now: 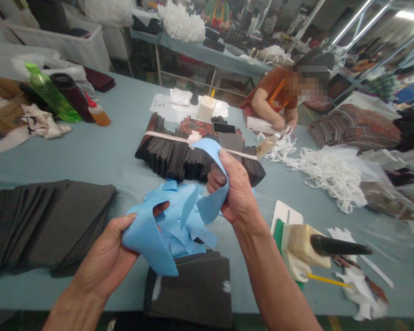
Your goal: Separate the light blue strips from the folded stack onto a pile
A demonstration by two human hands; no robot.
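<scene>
My left hand [105,250] pinches a curved light-blue strip [146,236] between thumb and fingers. In my right hand [236,188] another light-blue strip [214,202] bends into a loop, gripped between thumb and curled fingers. Beneath and between the hands lies a loose heap of similar blue strips [179,218]. Close below my left hand sits a stack of dark grey fabric pieces [200,285] with whitish marks on top. Behind the right hand, a row of dark pieces [172,158] is bound by a pale band [165,136].
Fanned dark pieces [55,225] cover the left. At right stand a glue container with a black-handled tool [307,243] and a yellow stick [327,279]. White straps [331,177] pile up beyond. A green bottle [53,92] stands back left. A co-worker [276,96] works across the table.
</scene>
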